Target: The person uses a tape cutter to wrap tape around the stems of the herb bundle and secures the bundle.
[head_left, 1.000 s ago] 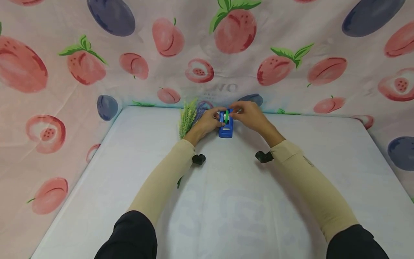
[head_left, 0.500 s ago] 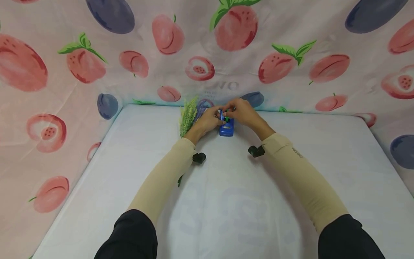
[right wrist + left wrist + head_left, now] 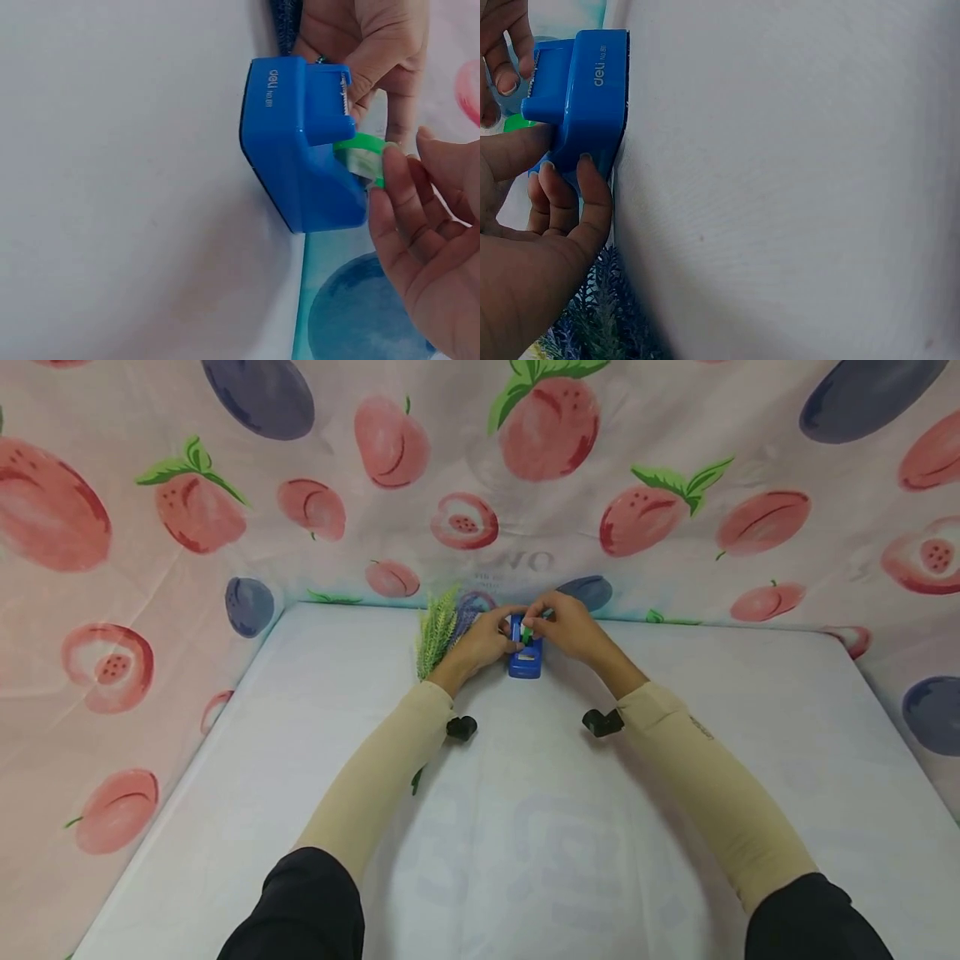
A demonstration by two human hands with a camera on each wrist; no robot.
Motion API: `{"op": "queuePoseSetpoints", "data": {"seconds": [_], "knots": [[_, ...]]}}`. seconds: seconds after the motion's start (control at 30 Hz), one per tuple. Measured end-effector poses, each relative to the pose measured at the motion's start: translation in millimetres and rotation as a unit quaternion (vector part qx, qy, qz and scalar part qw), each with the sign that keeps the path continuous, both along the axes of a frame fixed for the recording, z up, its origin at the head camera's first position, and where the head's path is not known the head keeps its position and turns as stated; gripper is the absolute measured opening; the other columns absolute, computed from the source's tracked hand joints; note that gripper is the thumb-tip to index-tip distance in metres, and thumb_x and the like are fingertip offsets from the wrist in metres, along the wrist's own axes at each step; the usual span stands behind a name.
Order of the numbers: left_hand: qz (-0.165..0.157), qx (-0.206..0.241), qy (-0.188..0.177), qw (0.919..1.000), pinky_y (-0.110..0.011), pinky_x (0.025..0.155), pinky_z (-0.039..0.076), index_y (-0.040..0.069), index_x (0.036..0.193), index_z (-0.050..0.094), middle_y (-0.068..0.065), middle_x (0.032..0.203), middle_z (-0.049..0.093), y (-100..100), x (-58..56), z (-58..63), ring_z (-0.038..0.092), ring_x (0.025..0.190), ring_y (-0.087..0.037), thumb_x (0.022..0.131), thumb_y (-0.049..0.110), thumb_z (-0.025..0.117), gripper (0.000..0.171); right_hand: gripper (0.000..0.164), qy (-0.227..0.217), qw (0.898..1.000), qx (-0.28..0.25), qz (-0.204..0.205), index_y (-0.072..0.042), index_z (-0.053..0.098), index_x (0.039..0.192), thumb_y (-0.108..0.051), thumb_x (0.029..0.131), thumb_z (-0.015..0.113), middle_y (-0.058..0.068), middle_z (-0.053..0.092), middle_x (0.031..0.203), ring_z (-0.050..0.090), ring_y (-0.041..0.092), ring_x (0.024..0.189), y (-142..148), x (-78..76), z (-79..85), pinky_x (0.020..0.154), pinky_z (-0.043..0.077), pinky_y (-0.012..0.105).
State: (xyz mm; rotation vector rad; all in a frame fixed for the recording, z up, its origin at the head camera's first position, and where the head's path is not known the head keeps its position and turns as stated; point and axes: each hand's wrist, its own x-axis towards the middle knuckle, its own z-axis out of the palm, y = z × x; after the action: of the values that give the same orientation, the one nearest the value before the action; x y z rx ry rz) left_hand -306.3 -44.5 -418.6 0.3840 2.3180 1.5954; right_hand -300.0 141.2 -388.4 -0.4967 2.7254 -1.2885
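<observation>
A blue tape dispenser (image 3: 525, 662) stands near the back edge of the table. My left hand (image 3: 483, 642) holds its left side, with the thumb close to the tape roll and several fingertips against the blue body (image 3: 596, 82). A roll with a green core (image 3: 362, 142) sits in the dispenser. My right hand (image 3: 573, 627) reaches in from the right, its fingertips (image 3: 394, 154) pinching the edge of that roll. The serrated cutter (image 3: 345, 94) faces the hands. Whether a loose tape end is between my right fingers is too small to tell.
Green spikes of artificial flowers (image 3: 437, 631) and purple ones (image 3: 465, 614) lie left of the dispenser, partly under my left arm. A fruit-printed cloth (image 3: 390, 527) hangs behind the white table (image 3: 555, 827). Black wrist mounts (image 3: 602, 722) jut inward from both sleeves.
My right hand first moved left over the roll, then drew back slightly to the right, its fingers staying at the roll. The left hand and dispenser stayed nearly in place.
</observation>
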Motion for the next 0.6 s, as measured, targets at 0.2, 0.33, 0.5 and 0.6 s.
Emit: {"op": "queuePoseSetpoints", "data": {"seconds": [0.2, 0.33, 0.5, 0.6], "knots": [[-0.001, -0.013, 0.007, 0.9999, -0.031, 0.064, 0.042, 0.021, 0.147, 0.055, -0.01, 0.094, 0.048, 0.3, 0.1, -1.3, 0.045, 0.072, -0.019, 0.094, 0.0, 0.069, 0.059, 0.019, -0.001, 1.0, -0.025, -0.009, -0.006, 0.066, 0.11, -0.024, 0.103, 0.062, 0.013, 0.067, 0.106, 0.069, 0.031, 0.091, 1.8, 6.0, -2.6, 0.074, 0.051, 0.037], [0.0, -0.014, 0.002, 0.9999, -0.03, 0.063, 0.042, 0.021, 0.148, 0.053, -0.011, 0.094, 0.049, 0.0, -1.0, -1.8, 0.045, 0.071, -0.019, 0.094, -0.001, 0.069, 0.06, 0.019, 0.01, 0.999, -0.038, -0.008, -0.007, 0.067, 0.108, -0.025, 0.103, 0.062, 0.013, 0.069, 0.1, 0.07, 0.03, 0.088, 2.5, 10.4, -1.9, 0.07, 0.049, 0.037], [-0.003, -0.025, 0.007, 0.9997, -0.032, 0.066, 0.039, 0.02, 0.149, 0.052, -0.013, 0.096, 0.049, 0.2, -1.5, -1.1, 0.044, 0.074, -0.02, 0.095, 0.001, 0.069, 0.059, 0.02, 0.043, 0.997, -0.062, -0.014, -0.009, 0.067, 0.108, -0.028, 0.102, 0.064, 0.013, 0.07, 0.097, 0.071, 0.032, 0.085, 5.8, 15.0, -4.5, 0.068, 0.051, 0.039], [0.001, -0.029, 0.012, 0.9995, -0.032, 0.068, 0.039, 0.02, 0.148, 0.053, -0.013, 0.097, 0.049, 0.8, -1.8, -1.0, 0.044, 0.076, -0.02, 0.095, 0.001, 0.069, 0.059, 0.018, 0.048, 0.995, -0.086, -0.012, -0.008, 0.067, 0.106, -0.025, 0.101, 0.065, 0.016, 0.069, 0.097, 0.071, 0.034, 0.084, 6.5, 16.9, -5.5, 0.074, 0.056, 0.047]]}}
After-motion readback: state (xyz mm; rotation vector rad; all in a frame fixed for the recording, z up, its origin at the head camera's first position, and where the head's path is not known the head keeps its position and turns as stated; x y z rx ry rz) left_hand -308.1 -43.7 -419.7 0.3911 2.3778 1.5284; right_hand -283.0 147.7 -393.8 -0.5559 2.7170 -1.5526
